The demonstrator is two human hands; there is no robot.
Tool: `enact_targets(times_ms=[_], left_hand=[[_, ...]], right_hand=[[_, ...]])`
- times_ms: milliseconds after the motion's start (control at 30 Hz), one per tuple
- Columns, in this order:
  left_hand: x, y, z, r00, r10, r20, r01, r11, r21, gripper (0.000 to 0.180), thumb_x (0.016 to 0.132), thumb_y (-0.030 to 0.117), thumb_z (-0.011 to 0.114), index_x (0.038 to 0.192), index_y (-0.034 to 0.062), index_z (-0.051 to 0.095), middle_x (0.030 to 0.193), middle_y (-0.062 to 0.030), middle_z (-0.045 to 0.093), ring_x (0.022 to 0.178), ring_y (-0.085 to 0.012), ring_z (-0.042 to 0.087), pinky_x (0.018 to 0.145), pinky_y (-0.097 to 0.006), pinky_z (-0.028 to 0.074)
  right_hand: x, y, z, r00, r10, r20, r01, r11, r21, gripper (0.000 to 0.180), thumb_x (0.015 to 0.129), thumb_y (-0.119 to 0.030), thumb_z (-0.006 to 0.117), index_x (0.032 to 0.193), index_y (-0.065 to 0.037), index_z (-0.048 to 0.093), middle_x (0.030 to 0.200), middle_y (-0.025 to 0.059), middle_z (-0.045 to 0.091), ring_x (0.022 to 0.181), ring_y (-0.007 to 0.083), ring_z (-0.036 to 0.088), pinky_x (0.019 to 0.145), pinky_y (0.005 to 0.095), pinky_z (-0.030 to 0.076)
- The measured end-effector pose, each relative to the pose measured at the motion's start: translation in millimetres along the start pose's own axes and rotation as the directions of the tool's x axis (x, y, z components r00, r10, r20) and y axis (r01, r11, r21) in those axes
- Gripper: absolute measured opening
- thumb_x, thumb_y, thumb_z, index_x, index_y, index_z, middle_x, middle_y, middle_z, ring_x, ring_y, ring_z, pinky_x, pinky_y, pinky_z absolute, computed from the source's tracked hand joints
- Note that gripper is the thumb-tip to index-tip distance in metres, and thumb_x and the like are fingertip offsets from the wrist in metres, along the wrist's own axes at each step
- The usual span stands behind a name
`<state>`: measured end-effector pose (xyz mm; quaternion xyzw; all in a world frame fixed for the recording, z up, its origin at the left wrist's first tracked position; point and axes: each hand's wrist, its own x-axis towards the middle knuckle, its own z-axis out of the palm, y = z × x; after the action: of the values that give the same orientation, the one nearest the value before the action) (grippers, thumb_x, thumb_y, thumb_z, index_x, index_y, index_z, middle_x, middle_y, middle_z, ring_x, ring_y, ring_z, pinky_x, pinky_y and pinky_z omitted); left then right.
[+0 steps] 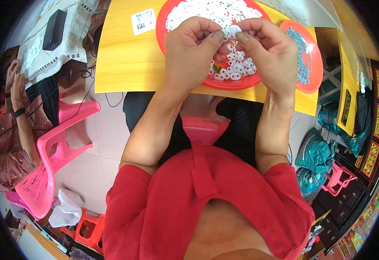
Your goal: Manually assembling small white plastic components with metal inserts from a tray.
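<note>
My left hand (191, 50) and my right hand (269, 52) meet over a large red plate (160, 30) heaped with small white plastic ring pieces (207, 11). Both pinch one small white piece (231, 30) between thumbs and fingertips, just above the pile. The piece is mostly hidden by my fingers. A smaller orange-red plate (313, 60) to the right holds several small grey metal parts (301, 47). Both plates sit on a yellow table (124, 56).
A white label (143, 21) lies on the table left of the big plate. A pink funnel-like thing (203, 128) rests in my lap. Another person (11, 125) sits at left on a pink chair (53, 156). A black box (54, 29) lies on a cloth. Teal bags (317, 151) stand at right.
</note>
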<state>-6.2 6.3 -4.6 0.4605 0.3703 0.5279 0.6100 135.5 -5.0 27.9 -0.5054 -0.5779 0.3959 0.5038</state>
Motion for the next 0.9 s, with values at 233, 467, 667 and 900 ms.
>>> enact_targets(times_ms=[233,467,667,900], left_hand=[[-0.8,0.0,1.7,1.000,0.022,0.015,-0.022,1.000,-0.006,0.011,0.080,0.001,0.057,0.090,-0.0040,0.055,0.077,-0.0093,0.060,0.063,-0.0132,0.059,0.054,-0.022,0.049],[2.5,-7.3,2.8,0.993,0.112,0.024,-0.106,0.979,-0.174,0.005,0.079,0.000,0.058,0.084,-0.0030,0.057,0.071,-0.0053,0.060,0.059,-0.0074,0.055,0.052,-0.018,0.045],[1.6,-12.3,4.5,0.982,0.178,0.060,-0.167,0.973,-0.157,0.019,0.079,0.002,0.060,0.098,0.0006,0.061,0.080,-0.0023,0.058,0.072,-0.0072,0.053,0.063,-0.017,0.043],[4.0,-18.7,4.8,0.931,0.339,0.135,-0.318,0.936,-0.154,0.020,0.077,0.000,0.061,0.097,0.0020,0.063,0.084,-0.0030,0.057,0.076,-0.0085,0.053,0.064,-0.018,0.043]], right_hand=[[-2.7,-1.3,5.1,0.999,-0.034,0.020,0.034,0.999,-0.017,0.010,0.075,0.003,0.059,0.085,0.004,0.060,0.071,0.0028,0.060,0.062,0.0049,0.054,0.055,0.0172,0.043],[-2.9,3.6,4.2,0.999,0.024,-0.023,-0.020,0.987,0.157,0.010,0.076,0.001,0.059,0.085,0.003,0.062,0.068,0.0024,0.061,0.059,0.0049,0.054,0.052,0.0162,0.042],[-4.0,6.2,-1.3,0.997,0.057,0.042,-0.067,0.960,0.271,0.013,0.078,0.001,0.059,0.091,0.003,0.061,0.072,0.0061,0.061,0.059,0.0084,0.056,0.050,0.0172,0.043],[-6.2,3.9,-3.2,0.994,0.085,0.064,-0.102,0.935,0.340,0.006,0.077,-0.001,0.059,0.082,0.002,0.061,0.065,0.0029,0.059,0.053,0.0049,0.052,0.048,0.0165,0.042]])
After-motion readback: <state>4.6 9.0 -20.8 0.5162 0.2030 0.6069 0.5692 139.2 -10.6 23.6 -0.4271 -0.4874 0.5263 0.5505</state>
